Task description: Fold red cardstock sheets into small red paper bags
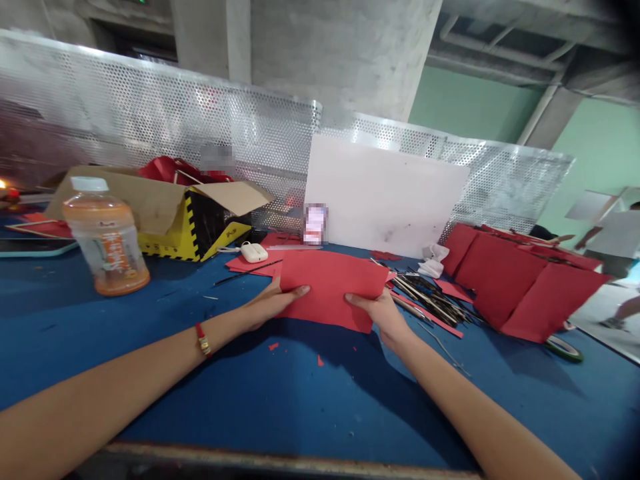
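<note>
A plain red sheet of paper (330, 287) is held up above the blue table, tilted toward me and slightly curved. My left hand (275, 303) grips its left edge, thumb on the front face and fingers behind, out of sight. On the right edge, my right hand (377, 310) pinches it the same way, its fingers also mostly hidden by the sheet. Beneath it, small red paper scraps (321, 360) lie on the table. Behind the sheet are more red paper pieces (250, 265) and a white earphone case (254, 251).
A drink bottle (110, 240) and an open cardboard box (170, 220) stand at left. A phone (315, 224) leans against a white board (380, 193). Right are thin dark sticks (435, 297), red paper bags (525, 280) and a tape roll (565, 348). A person (617, 233) stands beyond.
</note>
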